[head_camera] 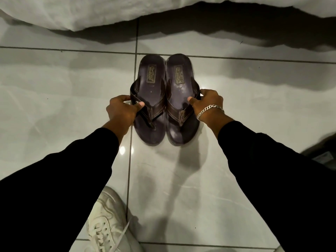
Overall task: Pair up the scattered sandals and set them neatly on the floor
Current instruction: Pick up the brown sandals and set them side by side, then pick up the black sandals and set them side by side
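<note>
Two dark brown sandals stand side by side on the white tiled floor (54, 106), soles down, toes toward me and heels away. Their inner edges touch. My left hand (121, 110) grips the outer strap of the left sandal (151, 88), thumb on top of the strap. My right hand (207, 101), with a silver bracelet on its wrist, pinches the outer strap of the right sandal (180, 88). Both arms wear black sleeves.
A white bed sheet (91, 11) hangs down at the far edge, casting a dark shadow on the tiles. A white sneaker (107, 224) sits near the bottom, left of centre. A dark object (325, 153) lies at the right edge.
</note>
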